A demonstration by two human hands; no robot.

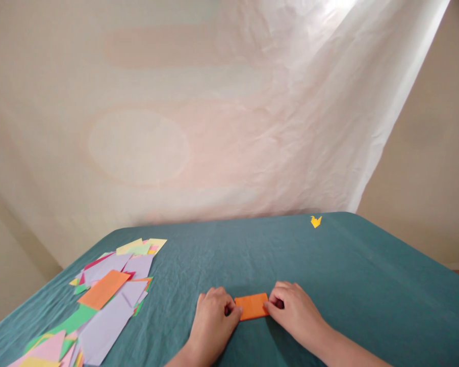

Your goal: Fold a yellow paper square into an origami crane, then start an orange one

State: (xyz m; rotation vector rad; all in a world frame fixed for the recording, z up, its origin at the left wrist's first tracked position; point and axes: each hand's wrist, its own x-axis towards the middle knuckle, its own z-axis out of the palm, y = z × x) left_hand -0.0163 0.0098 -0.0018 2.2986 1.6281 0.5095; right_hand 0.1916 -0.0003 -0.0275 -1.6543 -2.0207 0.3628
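A small folded piece of orange paper lies at the near middle of the table, its long side running left to right. At its left end my left hand is closed, with thumb and fingers pinching the edge. My right hand grips the opposite end in the same kind of pinch. Several fingers of both hands are curled out of sight beneath the knuckles. The paper's top face looks flat, with faint crease lines.
Loose coloured paper sheets in lilac, green, orange, pink and yellow are heaped along the left of the teal-covered table. A small yellow folded paper figure stands near the far right edge. A pale sheet hangs behind the table.
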